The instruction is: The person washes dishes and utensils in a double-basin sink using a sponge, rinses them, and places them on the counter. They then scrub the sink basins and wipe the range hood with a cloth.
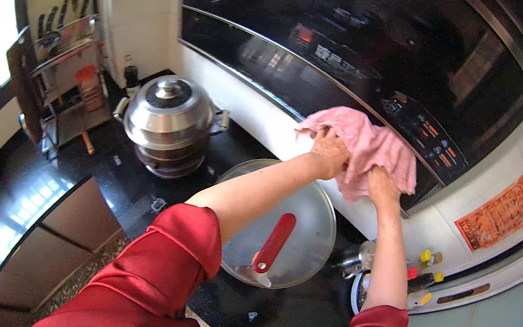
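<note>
Both hands are on a pink cloth (361, 143) at the lower edge of a black glossy range hood (294, 77). My left hand (331, 153) presses on the cloth's left part, its fingertips partly sunk in the folds. My right hand (384, 184) grips the lower right part, with fabric bunched over its fingers. Under my left forearm lies a large round glass lid (306, 236) with a metal rim. A red handle (276, 242) stands out over the lid.
A steel steamer pot (167, 114) with a domed lid stands on the black counter, left of the glass lid. Further left is a rack (63, 78) with knives. Bottles with yellow caps (426, 255) and a red cap stand by my right forearm. A cabinet (50, 254) is at lower left.
</note>
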Demonstrator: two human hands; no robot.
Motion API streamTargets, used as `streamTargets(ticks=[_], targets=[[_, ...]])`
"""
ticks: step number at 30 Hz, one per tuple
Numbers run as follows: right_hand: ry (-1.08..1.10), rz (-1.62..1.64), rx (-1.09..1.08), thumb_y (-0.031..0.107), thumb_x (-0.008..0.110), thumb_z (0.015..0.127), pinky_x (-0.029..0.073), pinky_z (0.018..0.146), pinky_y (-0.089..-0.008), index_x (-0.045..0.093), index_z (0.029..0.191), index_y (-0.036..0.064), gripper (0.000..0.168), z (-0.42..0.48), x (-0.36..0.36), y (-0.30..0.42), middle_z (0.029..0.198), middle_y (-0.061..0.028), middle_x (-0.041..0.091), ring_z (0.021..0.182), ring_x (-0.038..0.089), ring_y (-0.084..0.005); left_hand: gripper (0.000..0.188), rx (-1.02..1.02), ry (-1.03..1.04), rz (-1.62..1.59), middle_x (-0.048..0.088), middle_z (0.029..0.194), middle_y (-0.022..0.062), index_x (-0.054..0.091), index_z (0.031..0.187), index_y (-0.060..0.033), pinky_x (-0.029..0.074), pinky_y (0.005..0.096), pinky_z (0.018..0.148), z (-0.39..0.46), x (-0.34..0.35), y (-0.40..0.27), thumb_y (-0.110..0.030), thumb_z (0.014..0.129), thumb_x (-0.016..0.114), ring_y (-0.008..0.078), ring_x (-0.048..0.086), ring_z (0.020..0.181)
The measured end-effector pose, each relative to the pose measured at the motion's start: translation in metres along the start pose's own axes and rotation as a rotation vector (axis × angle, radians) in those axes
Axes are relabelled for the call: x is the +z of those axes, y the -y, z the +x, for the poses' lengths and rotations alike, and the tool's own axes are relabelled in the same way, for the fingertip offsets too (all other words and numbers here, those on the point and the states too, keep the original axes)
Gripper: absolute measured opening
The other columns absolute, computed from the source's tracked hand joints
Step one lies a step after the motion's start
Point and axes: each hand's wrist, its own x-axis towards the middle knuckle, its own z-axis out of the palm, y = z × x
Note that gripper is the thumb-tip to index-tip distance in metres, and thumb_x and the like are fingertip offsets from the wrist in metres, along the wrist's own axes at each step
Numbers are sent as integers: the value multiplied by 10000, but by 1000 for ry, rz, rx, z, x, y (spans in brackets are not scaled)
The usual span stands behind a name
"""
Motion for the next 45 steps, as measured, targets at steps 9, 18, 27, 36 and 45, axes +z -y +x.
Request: streamTargets(ticks=[9, 18, 27, 36, 45], targets=[[304, 105, 400, 299, 350, 874, 406, 852, -467, 563, 973, 6, 375, 25, -71, 77, 1007, -226, 576, 981, 535, -373, 443, 72, -46, 37, 557, 1153, 102, 647, 1022, -112, 191, 493, 1014, -45, -31, 48, -456, 757, 560, 356, 321, 1205], [313, 21, 560, 307, 422, 825, 413, 844, -461, 572, 962, -2, 370, 59, -106, 161, 1014, -238, 564, 984, 522, -369, 450, 138, 76, 20, 574, 1105, 146, 644, 1026, -108, 149, 587, 988, -81, -75, 102, -471, 827, 467, 396, 311, 1191], [248, 89, 536, 338, 393, 846, 366, 916, -437, 573, 1005, 34, 388, 73, -97, 193, 1082, -186, 563, 1060, 487, -348, 465, 108, 91, 61, 555, 1148, 139, 633, 1054, -119, 137, 611, 977, -73, -88, 138, -468, 842, 410, 401, 324, 1181], [315, 66, 619, 380, 375, 847, 365, 911, -465, 570, 1035, 47, 429, 103, -71, 209, 1103, -187, 555, 1047, 494, -368, 400, 158, 277, -19, 458, 1270, 148, 596, 1121, -123, 108, 636, 989, -53, -83, 188, -378, 854, 443, 419, 245, 1239], [248, 62, 839, 350, 409, 838, 402, 829, -509, 604, 909, -8, 415, 155, -11, 211, 969, -255, 582, 936, 550, -402, 467, 313, 324, 248, 368, 1364, 109, 544, 1195, -119, 66, 675, 970, -19, -74, 235, -295, 764, 575, 430, 151, 1299]])
